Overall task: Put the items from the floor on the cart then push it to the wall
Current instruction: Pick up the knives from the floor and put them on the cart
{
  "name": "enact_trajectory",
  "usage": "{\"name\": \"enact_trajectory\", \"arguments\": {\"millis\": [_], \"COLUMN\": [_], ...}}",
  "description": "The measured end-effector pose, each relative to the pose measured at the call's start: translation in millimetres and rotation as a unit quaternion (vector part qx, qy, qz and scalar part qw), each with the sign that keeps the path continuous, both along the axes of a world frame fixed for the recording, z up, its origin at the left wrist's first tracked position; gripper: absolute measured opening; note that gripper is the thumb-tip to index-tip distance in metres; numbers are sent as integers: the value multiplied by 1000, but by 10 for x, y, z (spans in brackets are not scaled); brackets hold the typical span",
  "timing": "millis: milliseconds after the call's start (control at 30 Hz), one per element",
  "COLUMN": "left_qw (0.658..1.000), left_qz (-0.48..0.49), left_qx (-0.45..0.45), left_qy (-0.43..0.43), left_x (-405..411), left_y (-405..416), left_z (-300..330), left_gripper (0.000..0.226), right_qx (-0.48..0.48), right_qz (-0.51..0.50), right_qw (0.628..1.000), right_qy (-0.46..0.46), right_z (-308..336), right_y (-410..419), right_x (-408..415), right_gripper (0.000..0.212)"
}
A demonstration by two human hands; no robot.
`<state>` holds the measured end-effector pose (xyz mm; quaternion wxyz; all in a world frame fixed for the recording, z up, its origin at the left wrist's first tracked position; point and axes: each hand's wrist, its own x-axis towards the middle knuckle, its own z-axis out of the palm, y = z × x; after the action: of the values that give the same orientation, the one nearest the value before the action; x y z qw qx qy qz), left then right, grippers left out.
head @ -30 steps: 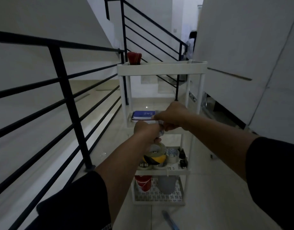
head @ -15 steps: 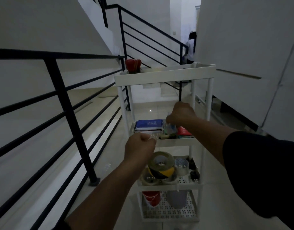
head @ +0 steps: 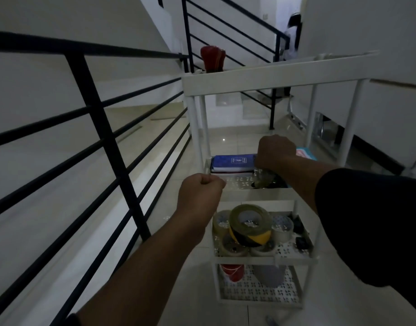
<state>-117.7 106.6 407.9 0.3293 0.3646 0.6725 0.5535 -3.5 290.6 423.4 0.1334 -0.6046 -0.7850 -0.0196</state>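
Observation:
A white cart with several shelves stands in front of me. A red object sits on its top shelf. On the second shelf lies a blue pack; beside it my right hand reaches down, fingers curled over a small dark, shiny item resting on that shelf. My left hand is a fist at the shelf's front-left corner and seems to grip the rim. A yellow-and-black tape roll and clear rolls fill the third shelf. A red cup and a grey cup stand on the bottom shelf.
A black metal railing runs close along the left. A staircase with its own railing rises behind the cart, and a person stands far back. A white wall is on the right. A bluish item lies on the floor below.
My hands were together in front of the cart. They have parted: the right reached onto the second shelf with the small item, the left went to the shelf's front-left corner. The cart looks nearer.

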Motion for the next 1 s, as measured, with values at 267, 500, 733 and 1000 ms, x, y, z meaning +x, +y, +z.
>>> {"name": "enact_trajectory", "arguments": {"millis": [267,500,733,1000], "left_qw": [1000,1000,999,992], "left_qz": [-15,-15,-5,-32], "left_qx": [-12,-24,-48,-94], "left_qy": [-10,4,23,73], "left_x": [142,269,470,849], "left_y": [34,-51,-273,-644], "left_z": [33,119,62,-289], "left_gripper": [8,6,11,19], "right_qx": [29,22,26,-84], "right_qz": [30,75,99,52], "right_qw": [999,996,984,979], "right_qy": [32,31,148,179], "right_z": [-45,252,99,-546], "right_y": [-26,-384,-974,-1722], "right_x": [6,101,533,1119], "right_gripper": [27,30,30,17]}}
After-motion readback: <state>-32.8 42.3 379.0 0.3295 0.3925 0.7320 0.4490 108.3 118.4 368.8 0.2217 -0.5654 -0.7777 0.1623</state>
